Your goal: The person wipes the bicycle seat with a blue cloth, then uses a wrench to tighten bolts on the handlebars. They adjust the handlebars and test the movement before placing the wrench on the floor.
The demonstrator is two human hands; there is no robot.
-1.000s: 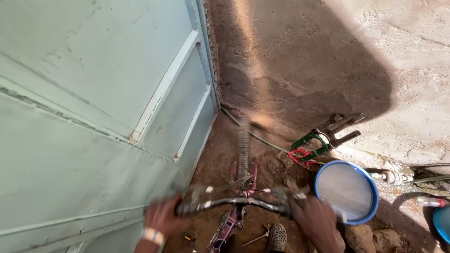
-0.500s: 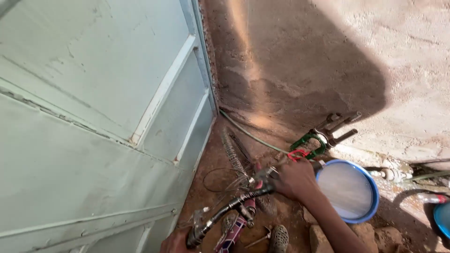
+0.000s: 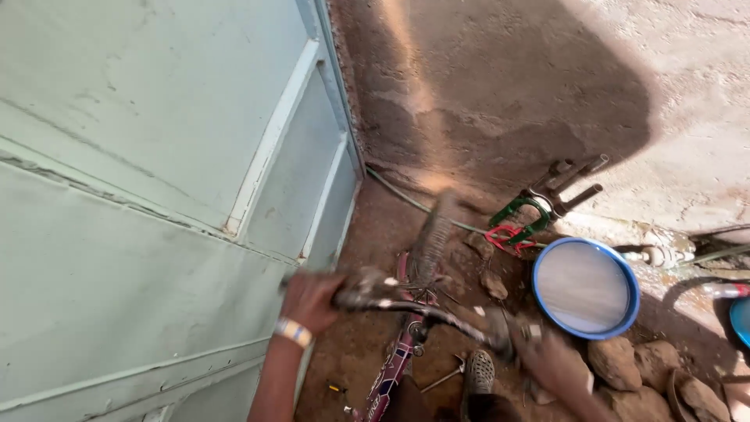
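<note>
Lower centre of the frame: bicycle handlebar [image 3: 422, 309], blurred, tilted down to the right. Left hand [image 3: 311, 301] was closed round its left grip; right hand [image 3: 551, 361] closed round its right end. Blue-rimmed basin [image 3: 586, 287] lay right of centre; pale green door [image 3: 156, 195] filled the left.

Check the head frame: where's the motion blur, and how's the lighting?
Head view: both hands, left hand and right hand, plus the handlebar are motion-smeared; the front wheel is streaked. The door and blue basin stay sharp. A hard shadow covers the dirt ground; upper right is sunlit.
</note>
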